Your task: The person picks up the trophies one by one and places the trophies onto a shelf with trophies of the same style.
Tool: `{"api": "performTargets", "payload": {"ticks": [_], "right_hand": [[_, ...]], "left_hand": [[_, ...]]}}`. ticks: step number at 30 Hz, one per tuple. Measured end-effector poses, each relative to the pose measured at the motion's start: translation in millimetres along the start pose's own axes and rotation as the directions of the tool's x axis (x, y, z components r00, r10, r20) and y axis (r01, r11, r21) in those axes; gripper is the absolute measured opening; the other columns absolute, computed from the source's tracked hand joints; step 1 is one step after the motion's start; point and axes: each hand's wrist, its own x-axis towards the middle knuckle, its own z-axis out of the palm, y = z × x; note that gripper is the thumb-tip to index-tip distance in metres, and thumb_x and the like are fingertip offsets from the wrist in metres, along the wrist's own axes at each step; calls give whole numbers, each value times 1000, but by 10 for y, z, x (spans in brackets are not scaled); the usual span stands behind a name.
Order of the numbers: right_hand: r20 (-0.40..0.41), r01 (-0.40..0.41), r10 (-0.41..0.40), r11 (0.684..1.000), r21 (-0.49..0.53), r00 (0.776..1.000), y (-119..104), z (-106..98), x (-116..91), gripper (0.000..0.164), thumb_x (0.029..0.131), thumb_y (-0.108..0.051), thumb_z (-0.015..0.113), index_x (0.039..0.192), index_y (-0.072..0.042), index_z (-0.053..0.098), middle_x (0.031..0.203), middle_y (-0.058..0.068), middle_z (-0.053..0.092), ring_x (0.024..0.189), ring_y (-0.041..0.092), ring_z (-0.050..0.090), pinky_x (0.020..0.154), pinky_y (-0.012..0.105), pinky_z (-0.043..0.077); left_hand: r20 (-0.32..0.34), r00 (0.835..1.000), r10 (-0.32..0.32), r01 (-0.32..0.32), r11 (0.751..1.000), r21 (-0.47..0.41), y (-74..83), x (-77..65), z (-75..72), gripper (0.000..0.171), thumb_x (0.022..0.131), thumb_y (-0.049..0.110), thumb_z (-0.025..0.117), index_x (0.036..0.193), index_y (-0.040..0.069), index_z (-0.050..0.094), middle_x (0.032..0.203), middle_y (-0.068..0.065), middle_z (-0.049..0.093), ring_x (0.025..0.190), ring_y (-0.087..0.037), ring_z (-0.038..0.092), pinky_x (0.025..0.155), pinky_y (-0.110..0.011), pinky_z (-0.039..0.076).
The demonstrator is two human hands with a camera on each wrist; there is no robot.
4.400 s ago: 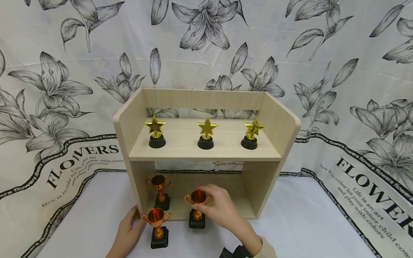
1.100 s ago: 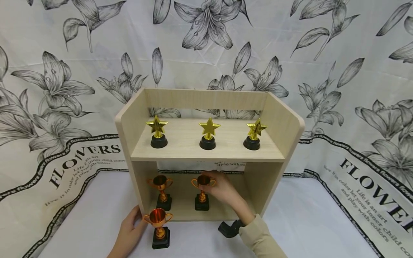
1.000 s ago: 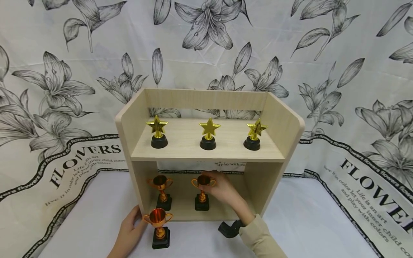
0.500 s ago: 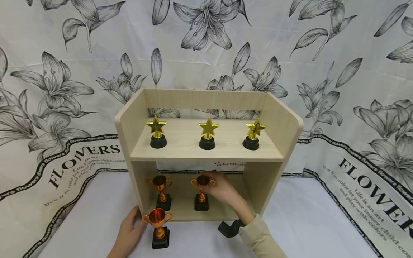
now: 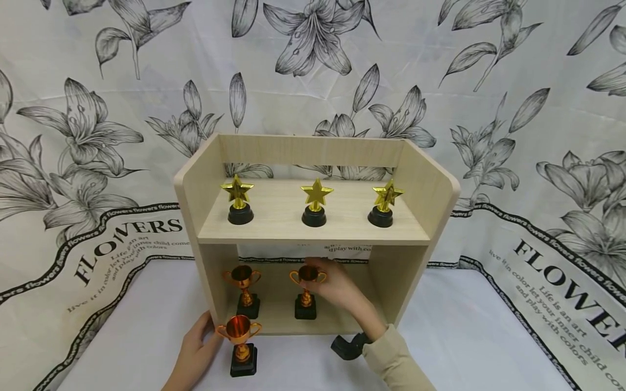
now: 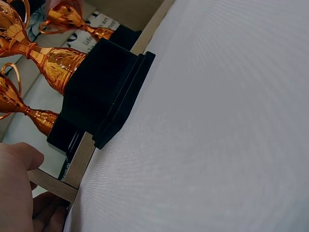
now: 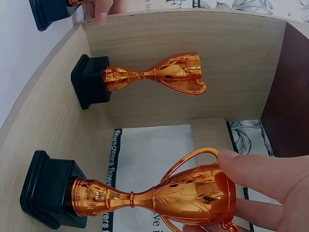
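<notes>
My right hand pinches the cup rim of an orange-gold trophy with a black base, upright in the middle of the lower level of a light wooden shelf. In the right wrist view the thumb lies on the cup's side near one handle. My left hand grips the shelf's left side panel low at the front; the left wrist view shows the thumb on the inner face, fingers on the outer. A matching trophy stands inside on the left. Another trophy stands on the table before the shelf.
On the upper level stand three gold star trophies, left, middle and right. A black curved object shows beside my right sleeve. Flower-printed cloth hangs behind the white table.
Since the oldest frame, my right hand has carried the trophy from the shelf's front edge back into the lower level. Over the last second nothing visibly moves. The left hand has stayed put.
</notes>
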Motion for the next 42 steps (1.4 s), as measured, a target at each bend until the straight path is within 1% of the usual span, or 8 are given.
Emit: {"api": "performTargets", "payload": {"ticks": [5, 12, 19, 27, 31, 34, 39, 42], "right_hand": [[-2, 26, -26, 1000, 6, 1000, -26, -16, -12, 51, 81, -22, 73, 127, -6, 57, 123, 12, 59, 115, 27, 53, 95, 46, 43], [-3, 22, -22, 1000, 17, 1000, -59, -56, -40, 54, 81, -21, 74, 129, -6, 55, 122, 12, 60, 112, 26, 55, 95, 47, 42], [-19, 16, -16, 1000, 6, 1000, -67, -72, -76, 56, 81, -26, 74, 131, -10, 54, 122, 12, 60, 111, 25, 55, 94, 48, 42], [-71, 59, -61, 998, -33, 996, -110, -69, -126, 55, 78, -24, 76, 128, -10, 57, 122, 8, 60, 113, 25, 55, 94, 47, 43], [-83, 66, -70, 997, -48, 994, -162, -70, -162, 54, 78, -23, 77, 127, -11, 58, 123, 7, 59, 115, 26, 53, 94, 48, 43], [-88, 70, -75, 996, -60, 993, -200, -71, -190, 53, 77, -23, 77, 126, -12, 59, 124, 6, 59, 117, 26, 52, 95, 48, 43], [-100, 97, -106, 991, -88, 989, -246, -62, -224, 50, 78, -23, 77, 124, -12, 60, 122, 5, 60, 114, 25, 54, 94, 47, 44], [-105, 119, -126, 991, -66, 986, -284, -58, -248, 49, 78, -22, 77, 124, -11, 60, 121, 7, 60, 111, 26, 56, 92, 47, 45]], "left_hand": [[-13, 1000, 11, -11, 1000, -1, 27, -11, -8, 49, 92, 21, 62, 136, 10, 46, 127, -8, 58, 116, -20, 53, 98, -24, 38], [-28, 999, 32, -32, 999, -4, 22, -12, 6, 47, 92, 21, 62, 134, 9, 48, 122, -7, 61, 112, -19, 56, 94, -18, 38], [-15, 1000, 14, -14, 1000, -7, 31, -16, 7, 48, 92, 22, 61, 136, 9, 46, 125, -9, 59, 114, -21, 55, 96, -22, 39], [-9, 1000, 6, -6, 1000, -9, 36, -13, 6, 49, 92, 22, 62, 136, 8, 46, 125, -10, 59, 114, -21, 54, 97, -25, 39], [-4, 1000, 1, -1, 1000, -4, 39, -19, 1, 50, 92, 23, 61, 137, 8, 45, 126, -10, 58, 115, -22, 53, 98, -29, 40], [-3, 1000, 2, -2, 1000, -3, 46, -23, 0, 49, 92, 23, 61, 137, 8, 45, 126, -10, 58, 116, -22, 53, 98, -28, 39], [0, 1000, 0, 0, 1000, -11, 62, -27, 0, 48, 92, 23, 61, 136, 9, 46, 125, -9, 59, 115, -21, 53, 98, -28, 39], [2, 1000, -4, 4, 1000, -14, 70, -28, -2, 48, 92, 23, 61, 136, 9, 46, 125, -9, 59, 115, -21, 54, 98, -30, 40]]}}
